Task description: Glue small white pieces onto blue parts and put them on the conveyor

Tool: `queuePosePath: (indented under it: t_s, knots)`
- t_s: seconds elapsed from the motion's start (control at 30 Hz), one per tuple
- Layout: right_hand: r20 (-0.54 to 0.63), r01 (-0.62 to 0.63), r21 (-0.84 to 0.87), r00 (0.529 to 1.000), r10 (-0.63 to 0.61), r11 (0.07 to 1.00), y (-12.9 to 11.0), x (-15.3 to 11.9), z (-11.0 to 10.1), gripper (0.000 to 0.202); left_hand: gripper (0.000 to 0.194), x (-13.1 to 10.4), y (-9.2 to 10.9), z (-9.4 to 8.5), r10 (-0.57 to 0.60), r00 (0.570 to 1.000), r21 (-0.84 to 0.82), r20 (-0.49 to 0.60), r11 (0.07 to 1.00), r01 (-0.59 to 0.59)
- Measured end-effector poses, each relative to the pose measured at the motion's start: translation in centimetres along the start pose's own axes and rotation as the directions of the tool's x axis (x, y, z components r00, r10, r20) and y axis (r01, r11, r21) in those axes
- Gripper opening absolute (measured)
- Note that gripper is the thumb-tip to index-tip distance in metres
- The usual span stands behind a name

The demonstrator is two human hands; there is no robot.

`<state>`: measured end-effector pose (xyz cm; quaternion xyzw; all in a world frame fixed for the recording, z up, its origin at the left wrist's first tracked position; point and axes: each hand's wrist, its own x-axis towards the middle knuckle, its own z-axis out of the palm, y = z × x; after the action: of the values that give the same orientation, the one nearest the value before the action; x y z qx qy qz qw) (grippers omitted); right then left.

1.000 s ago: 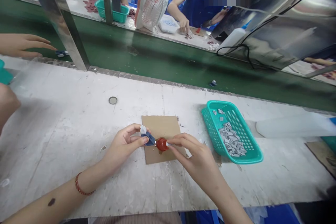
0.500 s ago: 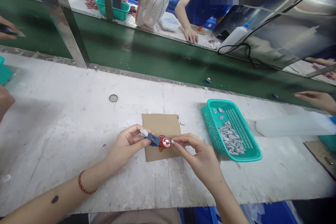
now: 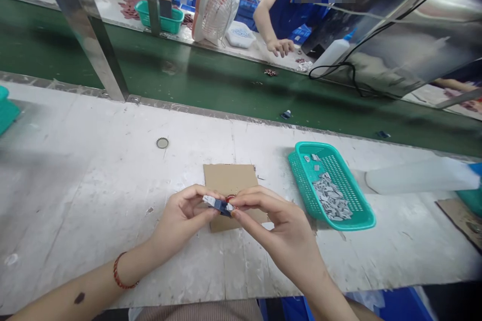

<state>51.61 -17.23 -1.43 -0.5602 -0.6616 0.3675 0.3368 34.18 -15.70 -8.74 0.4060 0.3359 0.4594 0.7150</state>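
Note:
My left hand pinches a small dark blue plastic part with a light grey piece at its left end. Thumb and fingers of my right hand close on a small light grey piece, held against the right end of the blue part. Both hands are above a square of brown cardboard on the table. Behind my right fingertips, a red object on the cardboard is mostly hidden.
A green basket of small grey pieces stands at right, beside a lying white bottle. A bottle cap lies at left. Beyond the table runs a green belt carrying small parts. Across it a person in blue sits.
My right hand has moved left, bringing the small grey piece from beside the red object to the blue part. On the belt, small blue parts have shifted left. Hands at both side edges left view.

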Motion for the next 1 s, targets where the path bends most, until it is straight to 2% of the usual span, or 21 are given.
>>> queuePosePath:
  t_s: [0.37,0.57,0.63,0.77,0.9,1.0]
  knots:
    - [0.021,0.028,0.005,0.999,-0.028,1.0,0.2,0.2,0.6,0.011,0.009,-0.4,-0.2,0.0,0.046,0.999,0.035,-0.003,0.998,-0.046]
    - [0.032,-0.061,0.133,0.998,0.057,0.989,0.6,0.1,0.5,0.005,0.009,-0.6,0.3,0.1,0.055,0.998,0.058,0.001,0.997,-0.055]
    - [0.079,-0.138,0.257,0.989,0.122,0.957,0.9,0.1,0.5,0.007,0.008,-0.6,0.7,0.1,0.057,0.998,0.074,0.006,0.996,-0.058]
    - [0.162,-0.264,0.447,0.964,0.213,0.854,1.0,0.0,1.1,0.028,0.008,-0.7,1.4,0.2,0.099,0.995,0.148,-0.018,0.984,-0.095]
    - [0.274,-0.328,0.533,0.939,0.207,0.78,0.6,-0.2,2.5,0.036,0.007,-0.9,1.6,0.3,0.096,0.995,0.129,-0.003,0.987,-0.095]
    - [0.297,-0.328,0.59,0.938,0.179,0.738,0.6,-0.1,3.5,0.033,0.006,-1.0,1.5,0.5,0.06,0.997,0.041,0.039,0.997,-0.062]
